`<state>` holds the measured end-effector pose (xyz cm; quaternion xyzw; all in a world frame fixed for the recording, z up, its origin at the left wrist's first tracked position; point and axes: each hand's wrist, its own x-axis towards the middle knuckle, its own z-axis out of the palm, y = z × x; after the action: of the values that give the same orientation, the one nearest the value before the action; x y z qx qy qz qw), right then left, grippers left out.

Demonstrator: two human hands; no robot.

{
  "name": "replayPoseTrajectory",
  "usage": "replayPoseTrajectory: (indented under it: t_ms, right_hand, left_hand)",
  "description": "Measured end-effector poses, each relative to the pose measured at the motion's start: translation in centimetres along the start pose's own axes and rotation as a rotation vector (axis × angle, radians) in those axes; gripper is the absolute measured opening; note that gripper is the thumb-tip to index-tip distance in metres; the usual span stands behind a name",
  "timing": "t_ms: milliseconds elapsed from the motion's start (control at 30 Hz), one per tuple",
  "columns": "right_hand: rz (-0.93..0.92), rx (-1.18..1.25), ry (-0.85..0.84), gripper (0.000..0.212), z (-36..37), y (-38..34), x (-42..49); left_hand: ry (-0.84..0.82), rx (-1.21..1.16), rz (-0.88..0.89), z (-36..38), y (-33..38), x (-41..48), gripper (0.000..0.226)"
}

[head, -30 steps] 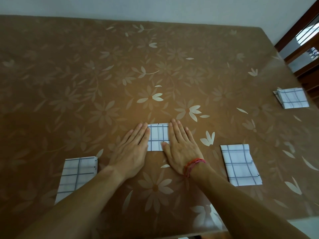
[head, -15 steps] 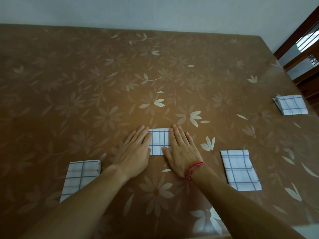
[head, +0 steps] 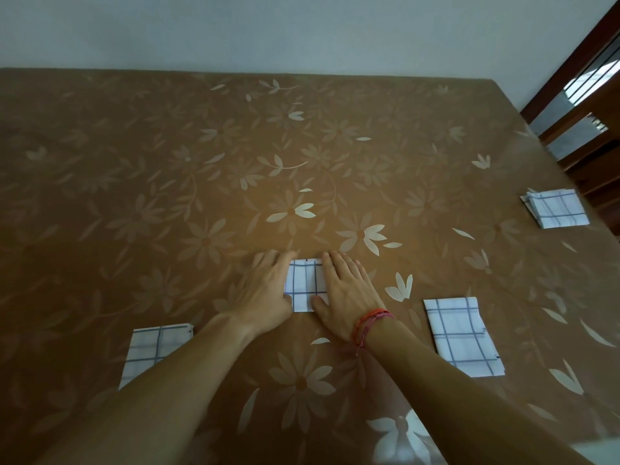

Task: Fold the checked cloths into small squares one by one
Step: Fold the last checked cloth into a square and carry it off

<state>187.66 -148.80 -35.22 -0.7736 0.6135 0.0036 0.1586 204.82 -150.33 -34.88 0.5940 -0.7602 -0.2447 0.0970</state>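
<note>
A small folded white cloth with blue checks (head: 306, 284) lies flat on the brown flowered table (head: 235, 182). My left hand (head: 265, 290) lies flat along its left edge and my right hand (head: 349, 290) along its right edge, fingers straight and pointing away from me. Both palms cover the cloth's side edges. A red string bracelet (head: 370, 322) is on my right wrist.
Another folded checked cloth (head: 461, 335) lies to the right of my right arm. One more checked cloth (head: 151, 347) lies at the left, partly under my left forearm. A pile of folded checked cloths (head: 555, 208) sits near the table's right edge. Wooden chair parts (head: 590, 95) stand beyond it.
The view has tilted so the table sits lower in the frame. Both hands stay flat beside the cloth in nearly the same pose.
</note>
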Motion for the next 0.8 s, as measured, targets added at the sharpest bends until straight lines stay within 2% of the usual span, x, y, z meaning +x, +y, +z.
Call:
replayPoseTrajectory:
  t_ms: [200,333,500,633,800]
  right_hand:
    - [0.009,0.020,-0.011,0.079,-1.2,-0.1,0.4]
    - [0.002,0.035,0.027,0.058,-2.9,-0.5,0.1]
    - [-0.075,0.067,0.212,0.021,-5.4,-1.9,-1.0]
    - [-0.015,0.102,0.199,0.021,-8.2,-4.1,-3.1]
    - [0.025,0.291,0.258,0.013,-12.0,-6.9,-6.9]
  left_hand:
    - [0.120,-0.291,-0.038,-0.5,1.0,0.1,0.061]
    - [0.199,-0.462,-0.120,-1.4,1.7,-0.8,0.052]
    - [0.241,-0.684,-0.160,-3.8,2.6,-2.5,0.044]
    - [0.262,-0.735,-0.144,-6.8,3.6,-4.7,0.033]
    - [0.353,-0.753,-0.147,-11.1,4.2,-8.6,0.040]
